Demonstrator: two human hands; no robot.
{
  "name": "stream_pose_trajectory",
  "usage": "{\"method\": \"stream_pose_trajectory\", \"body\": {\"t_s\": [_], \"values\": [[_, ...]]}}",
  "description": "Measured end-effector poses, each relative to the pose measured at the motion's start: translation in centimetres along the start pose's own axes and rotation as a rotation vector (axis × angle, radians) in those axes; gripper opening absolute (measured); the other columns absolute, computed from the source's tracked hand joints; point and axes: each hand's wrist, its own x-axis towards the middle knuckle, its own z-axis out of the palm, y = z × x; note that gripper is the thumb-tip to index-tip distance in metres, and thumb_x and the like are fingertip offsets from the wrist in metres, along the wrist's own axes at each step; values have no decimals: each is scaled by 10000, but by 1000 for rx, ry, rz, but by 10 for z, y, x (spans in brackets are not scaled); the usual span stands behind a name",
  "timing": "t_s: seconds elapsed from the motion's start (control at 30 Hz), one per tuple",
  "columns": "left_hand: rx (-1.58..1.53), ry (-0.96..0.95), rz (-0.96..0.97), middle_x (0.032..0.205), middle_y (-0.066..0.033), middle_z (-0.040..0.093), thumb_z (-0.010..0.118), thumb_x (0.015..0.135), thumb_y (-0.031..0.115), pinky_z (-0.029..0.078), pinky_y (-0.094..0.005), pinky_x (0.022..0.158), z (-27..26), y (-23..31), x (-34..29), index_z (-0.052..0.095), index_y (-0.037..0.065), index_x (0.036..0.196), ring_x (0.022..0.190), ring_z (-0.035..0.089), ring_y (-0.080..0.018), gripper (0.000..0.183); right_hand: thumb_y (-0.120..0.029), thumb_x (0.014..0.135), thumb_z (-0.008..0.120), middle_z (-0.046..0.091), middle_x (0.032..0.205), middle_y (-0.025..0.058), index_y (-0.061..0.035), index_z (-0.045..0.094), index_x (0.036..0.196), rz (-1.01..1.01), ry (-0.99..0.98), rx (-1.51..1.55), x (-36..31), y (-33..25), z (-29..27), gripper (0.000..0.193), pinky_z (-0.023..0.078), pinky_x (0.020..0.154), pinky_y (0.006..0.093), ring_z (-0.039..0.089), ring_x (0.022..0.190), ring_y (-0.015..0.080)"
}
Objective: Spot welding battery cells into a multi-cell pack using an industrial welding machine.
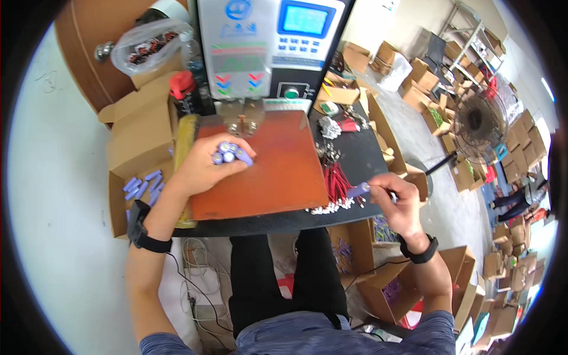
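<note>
Snugly, the left hand [204, 167] bunches smooth, slim lilac cylinders [229, 157].

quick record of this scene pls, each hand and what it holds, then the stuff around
left hand: bunch of purple cylinders, over the orange-brown board
right hand: single purple cylinder, pinched near one end, beside the red wires
table: black, board and wires on it
machine: far side, lit blue screen
cardboard box: at left, open, loose purple cylinders inside
</note>
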Motion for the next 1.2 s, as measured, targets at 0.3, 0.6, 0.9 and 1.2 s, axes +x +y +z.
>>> {"method": "stream_pose_trajectory", "body": {"t_s": [0.3, 0.6, 0.9, 1.2], "values": [[16, 1, 6, 990, -75, 625, 619, 808, -7, 447, -282, 851, 3, 3, 3, 573, -3, 966, 927, 583, -139, 164, -78, 755, 682, 643, 778, 70, -53, 650, 878, -52, -357, -902, -72, 54, -67, 129, 461, 659, 327, 607, 718, 210], [14, 24, -25, 977, -67, 622, 622, 810, 1, 449, -278, 841, 2, 3, 0, 570, 2, 954, 924, 581, -138, 153, -177, 764, 665, 651, 720, 108, -56, 660, 790, 259, -148, -382, 13, 100, -4, 124, 503, 651, 370, 644, 700, 263], [-12, 23, -26, 1001, -77, 617, 643, 803, -3, 449, -279, 844, -1, -2, -2, 553, 4, 945, 933, 578, -145, 168, -305, 766, 666, 670, 748, 146, -51, 670, 766, 426, -339, -605, 39, 131, 10, 254, 505, 711, 385, 657, 751, 298], [-12, 21, -20, 1007, -85, 619, 637, 809, -12, 454, -288, 852, -2, -5, 0, 549, 6, 946, 949, 585, -154, 164, -184, 912, 553, 643, 761, 77, 3, 562, 797, 669, -448, -19, 55, 110, -14, 220, 500, 593, 240, 637, 693, 156]]}}
